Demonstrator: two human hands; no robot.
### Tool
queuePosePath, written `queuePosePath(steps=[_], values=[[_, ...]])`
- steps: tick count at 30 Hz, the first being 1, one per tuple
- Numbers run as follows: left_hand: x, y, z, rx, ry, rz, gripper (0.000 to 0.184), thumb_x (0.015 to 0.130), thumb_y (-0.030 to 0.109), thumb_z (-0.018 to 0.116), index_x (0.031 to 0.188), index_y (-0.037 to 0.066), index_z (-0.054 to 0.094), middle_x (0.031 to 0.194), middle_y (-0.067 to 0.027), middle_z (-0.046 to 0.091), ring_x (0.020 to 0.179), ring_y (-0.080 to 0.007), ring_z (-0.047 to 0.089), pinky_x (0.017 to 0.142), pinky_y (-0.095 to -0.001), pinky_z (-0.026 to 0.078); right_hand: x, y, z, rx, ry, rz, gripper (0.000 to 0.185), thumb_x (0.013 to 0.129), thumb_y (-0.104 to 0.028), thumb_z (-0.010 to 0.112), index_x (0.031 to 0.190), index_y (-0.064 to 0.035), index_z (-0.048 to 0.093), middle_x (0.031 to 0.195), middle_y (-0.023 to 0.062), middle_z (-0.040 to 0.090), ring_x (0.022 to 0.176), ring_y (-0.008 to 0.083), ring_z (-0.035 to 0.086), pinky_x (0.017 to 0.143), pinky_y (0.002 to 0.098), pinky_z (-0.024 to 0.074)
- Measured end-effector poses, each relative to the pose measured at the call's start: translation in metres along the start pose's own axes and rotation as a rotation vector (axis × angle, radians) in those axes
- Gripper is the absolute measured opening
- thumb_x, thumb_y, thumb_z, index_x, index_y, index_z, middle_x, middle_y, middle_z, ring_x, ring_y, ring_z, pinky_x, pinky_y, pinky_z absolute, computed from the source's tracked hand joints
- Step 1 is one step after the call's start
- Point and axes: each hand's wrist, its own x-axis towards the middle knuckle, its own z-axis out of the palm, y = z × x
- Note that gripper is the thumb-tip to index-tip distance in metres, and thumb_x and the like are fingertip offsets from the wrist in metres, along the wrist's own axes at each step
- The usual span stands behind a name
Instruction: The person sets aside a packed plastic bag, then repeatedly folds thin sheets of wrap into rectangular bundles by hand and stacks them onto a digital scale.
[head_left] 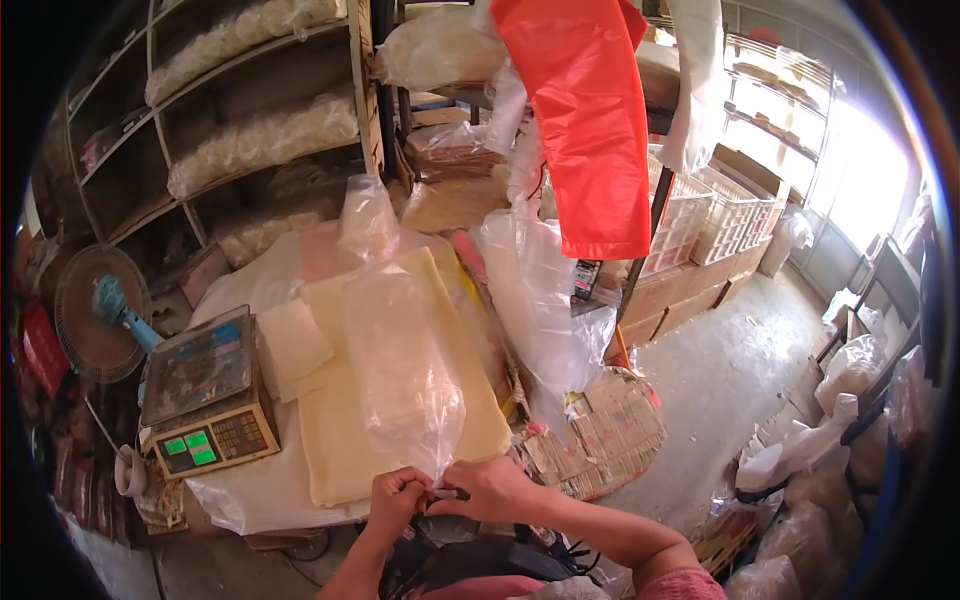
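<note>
A long clear plastic bag (405,360) lies over a stack of yellowish sheets (330,440) on the table, its near end gathered to a narrow neck. My left hand (400,497) is closed at that neck, fingers pinched. Beside it, my right hand (487,490) is also closed on the gathered plastic, thumb and fingers together. The two hands nearly touch at the table's front edge. What lies between the fingertips is small and partly hidden.
A digital scale (210,390) stands at the left, a fan (105,310) behind it. Shelves (260,75) with bagged goods rise behind. Red plastic (590,130) hangs above, right of centre. White crates (735,210) and a cardboard stack (600,435) are to the right.
</note>
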Motion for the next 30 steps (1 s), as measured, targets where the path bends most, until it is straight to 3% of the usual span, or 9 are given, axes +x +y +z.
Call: queuePosePath(steps=[9, 11, 12, 15, 18, 21, 26, 28, 30], values=[[-0.02, 0.014, -0.001, 0.1, 0.01, -0.035, 0.014, 0.081, -0.002, 0.051, 0.078, 0.0, 0.065, 0.06, -0.0036, 0.059, 0.051, -0.0063, 0.052, 0.046, -0.0209, 0.04, -0.01, 0.001, 0.012, 0.173, -0.113, 0.026, 0.022, 0.087, -0.029, 0.06, 0.081, -0.0076, 0.063, 0.065, 0.0136, 0.06, 0.061, 0.0332, 0.06, 0.054, 0.0406, 0.0463], [-0.026, 0.027, 0.001, 0.36, 0.0, 0.266, 0.012, 0.079, -0.001, 0.054, 0.083, 0.001, 0.065, 0.068, -0.0053, 0.062, 0.054, -0.0074, 0.054, 0.05, -0.0228, 0.043, -0.009, -0.001, -0.005, 0.161, -0.076, -0.063, 0.021, 0.087, -0.028, 0.06, 0.081, -0.0074, 0.063, 0.066, 0.0136, 0.059, 0.062, 0.0335, 0.06, 0.054, 0.0401, 0.0462], [-0.021, 0.02, -0.009, 0.359, -0.002, 0.266, 0.012, 0.079, -0.001, 0.054, 0.083, 0.001, 0.065, 0.068, -0.0053, 0.062, 0.054, -0.0074, 0.054, 0.05, -0.0228, 0.043, -0.01, 0.001, -0.014, 0.15, -0.037, -0.151, 0.02, 0.088, -0.026, 0.059, 0.081, -0.0072, 0.063, 0.068, 0.0136, 0.059, 0.064, 0.0339, 0.06, 0.055, 0.0396, 0.0461], [0.0, 0.0, -0.055, 0.499, 0.269, 0.41, 0.016, 0.076, -0.001, 0.057, 0.09, 0.002, 0.065, 0.077, -0.0063, 0.065, 0.061, -0.0095, 0.057, 0.057, -0.0252, 0.047, -0.02, 0.057, -0.021, -0.085, -0.036, -0.003, 0.017, 0.088, -0.021, 0.056, 0.081, -0.0066, 0.06, 0.075, 0.0132, 0.061, 0.071, 0.0321, 0.061, 0.057, 0.0412, 0.0458], [0.015, 0.013, -0.067, 0.596, 0.348, 0.257, 0.021, 0.075, 0.0, 0.059, 0.095, 0.003, 0.063, 0.081, -0.0071, 0.066, 0.066, -0.0116, 0.059, 0.061, -0.0265, 0.048, -0.017, 0.06, -0.032, -0.053, -0.048, 0.189, 0.018, 0.088, -0.021, 0.055, 0.08, -0.006, 0.06, 0.088, 0.0083, 0.063, 0.075, 0.0288, 0.062, 0.058, 0.0395, 0.0465], [0.0, 0.023, -0.054, 0.605, 0.433, 0.318, 0.021, 0.076, 0.003, 0.06, 0.097, 0.003, 0.063, 0.08, -0.0081, 0.066, 0.066, -0.0127, 0.06, 0.061, -0.0266, 0.048, -0.014, 0.046, -0.036, 0.103, 0.087, 0.034, 0.013, 0.085, -0.016, 0.063, 0.083, -0.0033, 0.064, 0.094, 0.0062, 0.065, 0.077, 0.0272, 0.063, 0.063, 0.0371, 0.0475], [-0.022, 0.043, -0.03, 0.631, 0.287, 0.349, 0.016, 0.08, 0.01, 0.063, 0.095, 0.003, 0.063, 0.081, -0.0087, 0.065, 0.065, -0.0151, 0.06, 0.06, -0.0271, 0.048, -0.002, 0.011, -0.014, 0.458, 0.099, -0.014, 0.02, 0.084, -0.022, 0.067, 0.092, -0.0047, 0.064, 0.099, 0.0071, 0.064, 0.087, 0.0266, 0.063, 0.075, 0.035, 0.0486], [-0.028, 0.048, -0.015, 0.605, 0.25, 0.352, 0.015, 0.081, 0.011, 0.064, 0.094, 0.003, 0.064, 0.08, -0.0087, 0.065, 0.064, -0.015, 0.06, 0.061, -0.0274, 0.048, 0.005, 0.002, -0.006, 0.291, 0.006, 0.018, 0.027, 0.083, -0.024, 0.067, 0.101, -0.0046, 0.06, 0.102, 0.0099, 0.062, 0.093, 0.0278, 0.06, 0.08, 0.0356, 0.0483], [-0.033, 0.048, -0.004, 0.631, -0.054, 0.56, 0.021, 0.079, 0.008, 0.065, 0.099, 0.004, 0.063, 0.085, -0.0088, 0.064, 0.068, -0.0166, 0.06, 0.062, -0.0279, 0.049, 0.009, 0.012, 0.016, 0.092, 0.073, -0.146, 0.029, 0.08, -0.014, 0.066, 0.105, -0.0033, 0.057, 0.102, 0.0112, 0.06, 0.096, 0.0291, 0.058, 0.082, 0.0367, 0.0474]])
